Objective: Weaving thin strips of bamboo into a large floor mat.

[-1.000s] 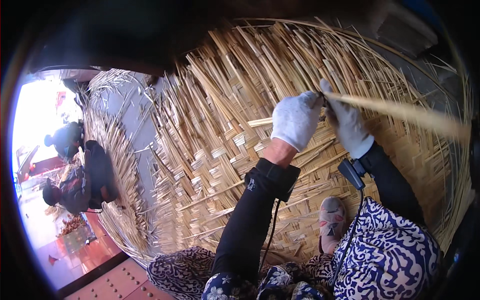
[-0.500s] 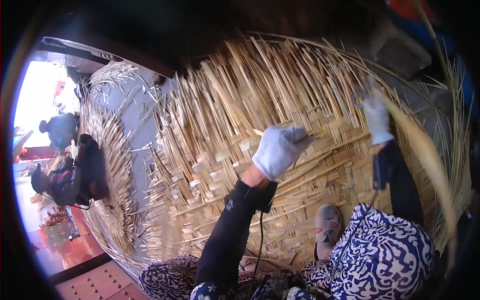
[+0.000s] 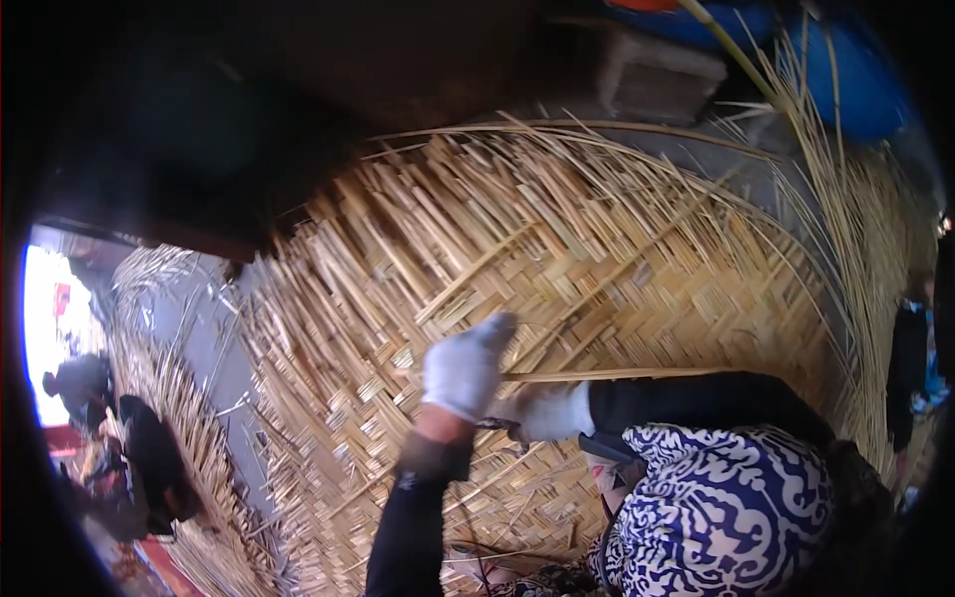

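Note:
Below me spreads a large woven mat (image 3: pixel 617 333) of flat, straw-coloured reed strips, with many loose ends fanning out at its far edge. My left hand (image 3: pixel 463 376), in a white glove, is closed just above the weave. A long pale reed strip (image 3: pixel 637 375) runs rightward from it, lying over my right forearm's far side. Close beside and nearer me is my right hand (image 3: pixel 547 411), also gloved, reaching left. Its fingers look curled in shadow around something dark and narrow that I cannot make out.
At far right stands a bundle of long loose reeds (image 3: pixel 841 199) near a blue object (image 3: pixel 856 80). A grey block (image 3: pixel 662 78) sits beyond the mat. Another person (image 3: pixel 149 463) is at left beside more reeds (image 3: pixel 194 418). A person in patterned clothing (image 3: pixel 726 493) is close at lower right.
My right hand has come from the far right to beside my left hand. The left hand has moved left and nearer. The view has turned right, and the swinging strip now lies straight.

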A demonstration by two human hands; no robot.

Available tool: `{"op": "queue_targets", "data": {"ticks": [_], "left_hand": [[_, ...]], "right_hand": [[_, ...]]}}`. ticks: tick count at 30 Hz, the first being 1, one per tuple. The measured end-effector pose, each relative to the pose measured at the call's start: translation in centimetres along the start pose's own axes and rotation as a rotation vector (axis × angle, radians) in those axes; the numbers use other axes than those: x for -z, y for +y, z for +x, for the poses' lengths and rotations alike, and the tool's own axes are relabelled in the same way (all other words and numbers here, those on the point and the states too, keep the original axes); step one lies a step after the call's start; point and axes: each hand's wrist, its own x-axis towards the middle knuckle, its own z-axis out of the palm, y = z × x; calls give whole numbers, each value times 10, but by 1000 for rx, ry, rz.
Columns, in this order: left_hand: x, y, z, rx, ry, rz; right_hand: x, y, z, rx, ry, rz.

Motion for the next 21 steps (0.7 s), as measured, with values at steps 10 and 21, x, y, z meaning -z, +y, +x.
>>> {"op": "queue_targets", "data": {"ticks": [10,21], "left_hand": [[57,-95,-95,270,-203,-322],[94,-155,-197,842,-85,-195]], "right_hand": [[-32,3,-39,80,213,-171],[99,-30,-80,320,1073,1668]]}}
